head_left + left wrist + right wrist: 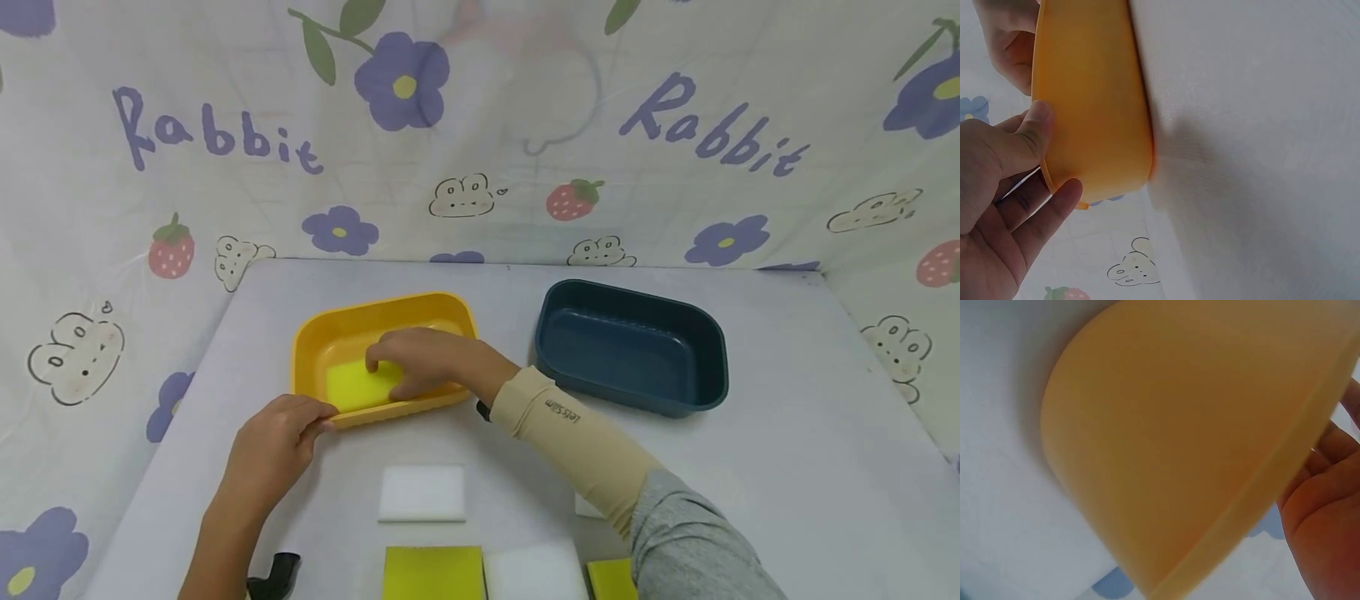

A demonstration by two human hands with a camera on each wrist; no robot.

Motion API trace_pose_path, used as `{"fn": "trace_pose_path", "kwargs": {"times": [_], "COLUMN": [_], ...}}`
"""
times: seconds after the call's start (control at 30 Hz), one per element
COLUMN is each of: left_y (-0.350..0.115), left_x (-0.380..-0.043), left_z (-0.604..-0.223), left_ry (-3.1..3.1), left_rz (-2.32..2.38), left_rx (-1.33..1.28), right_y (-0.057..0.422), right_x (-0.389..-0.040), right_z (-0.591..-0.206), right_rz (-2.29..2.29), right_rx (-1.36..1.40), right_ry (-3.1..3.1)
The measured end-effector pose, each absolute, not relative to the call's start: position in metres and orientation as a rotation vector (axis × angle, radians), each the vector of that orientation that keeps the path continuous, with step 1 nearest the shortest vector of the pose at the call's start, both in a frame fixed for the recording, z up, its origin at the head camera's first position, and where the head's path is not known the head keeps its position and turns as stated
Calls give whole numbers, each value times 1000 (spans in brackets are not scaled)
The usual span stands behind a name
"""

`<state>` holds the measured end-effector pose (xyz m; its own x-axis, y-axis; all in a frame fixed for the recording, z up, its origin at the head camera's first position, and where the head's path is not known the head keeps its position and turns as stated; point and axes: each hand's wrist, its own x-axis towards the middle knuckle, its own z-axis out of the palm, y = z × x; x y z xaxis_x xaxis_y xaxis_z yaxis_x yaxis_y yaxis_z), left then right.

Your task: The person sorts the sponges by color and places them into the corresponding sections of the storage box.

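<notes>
In the head view, a yellow plastic basin (386, 310) stands at the left of the table, with a flat bright-yellow sponge (348, 385) lying along its near-left inside. My right hand (420, 358) reaches into this basin from the right, fingers bent over the sponge and thumb at its right end. At the near-left corner, my left hand (273, 442) pinches the basin's rim. The left wrist view shows the thumb (1038, 128) on the outer wall and other fingers around the rim. In the right wrist view the basin's wall (1166, 444) hides the sponge.
A dark blue basin (630, 342) stands to the right, past the right forearm. Nearer lie a white sponge (422, 493), a yellow-green sponge (433, 573), another white one (536, 573) and a yellow-green one (611, 579) partly behind the right sleeve. A patterned cloth (480, 125) borders the table.
</notes>
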<state>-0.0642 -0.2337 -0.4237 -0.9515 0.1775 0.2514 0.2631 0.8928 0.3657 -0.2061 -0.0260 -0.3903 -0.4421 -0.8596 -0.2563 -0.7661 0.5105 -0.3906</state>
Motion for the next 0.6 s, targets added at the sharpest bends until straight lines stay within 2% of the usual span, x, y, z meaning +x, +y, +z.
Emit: {"fn": "trace_pose_path", "kwargs": {"times": [0.6], "left_y": [-233], "left_x": [-64], "left_z": [-423], "left_ry": [-2860], "left_rz": [-586], "left_rx": [-332], "right_y": [-32], "right_x": [-208], "right_z": [-397], "right_rz": [-357], "right_rx": [-1320], "right_ry": [2289]}}
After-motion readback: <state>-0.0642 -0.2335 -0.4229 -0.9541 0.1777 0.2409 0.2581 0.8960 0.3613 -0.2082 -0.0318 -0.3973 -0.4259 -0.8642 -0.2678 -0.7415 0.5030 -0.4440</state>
